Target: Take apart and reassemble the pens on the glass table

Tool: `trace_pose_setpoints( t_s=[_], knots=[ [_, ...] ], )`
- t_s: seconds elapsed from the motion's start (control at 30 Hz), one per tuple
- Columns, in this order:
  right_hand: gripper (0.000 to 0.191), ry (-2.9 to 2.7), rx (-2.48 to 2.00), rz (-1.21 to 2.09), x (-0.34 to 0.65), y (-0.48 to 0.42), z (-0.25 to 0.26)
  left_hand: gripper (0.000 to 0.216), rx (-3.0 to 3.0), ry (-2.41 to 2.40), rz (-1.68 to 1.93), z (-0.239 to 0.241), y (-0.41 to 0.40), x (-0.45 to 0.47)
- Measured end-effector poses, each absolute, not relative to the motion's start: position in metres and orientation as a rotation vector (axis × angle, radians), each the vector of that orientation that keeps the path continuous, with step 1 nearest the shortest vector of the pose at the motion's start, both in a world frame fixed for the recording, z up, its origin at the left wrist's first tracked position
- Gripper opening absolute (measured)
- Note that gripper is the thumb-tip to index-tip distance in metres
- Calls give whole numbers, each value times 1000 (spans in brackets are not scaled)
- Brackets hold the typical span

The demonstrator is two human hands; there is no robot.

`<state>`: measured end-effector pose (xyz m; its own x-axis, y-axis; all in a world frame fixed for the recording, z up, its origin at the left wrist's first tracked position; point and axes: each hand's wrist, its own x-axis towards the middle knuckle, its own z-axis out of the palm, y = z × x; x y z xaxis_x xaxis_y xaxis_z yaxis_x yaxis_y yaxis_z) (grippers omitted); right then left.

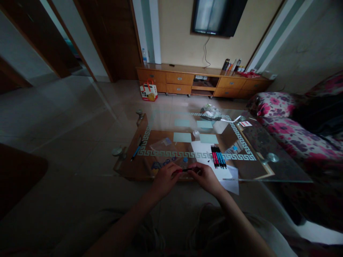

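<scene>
Near the front edge of the glass table, a red and black pen lies level between my two hands. My left hand pinches its red end, and my right hand has its fingers closed around the black end. To the right of my right hand, several red, blue and black pens lie side by side in a row on white paper. A small dark piece, too small to name, sits on the paper beside them. A lone blue and black pen lies at the table's left side.
The glass table also bears a clear plastic bag, a blue cap and a crumpled plastic bundle. A flowered sofa stands at the right. A wooden cabinet and a paper bag are beyond.
</scene>
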<state>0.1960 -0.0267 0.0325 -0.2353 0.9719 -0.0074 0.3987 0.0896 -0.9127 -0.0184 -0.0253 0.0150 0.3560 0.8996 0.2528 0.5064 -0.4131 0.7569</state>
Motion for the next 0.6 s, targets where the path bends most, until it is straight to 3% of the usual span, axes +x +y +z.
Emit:
trace_pose_setpoints(
  t_s=[0.6],
  knots=[
    [29,-1844,-1415,1064,194,-30,36,13,2216,1216,906,20,-27,-19]
  ],
)
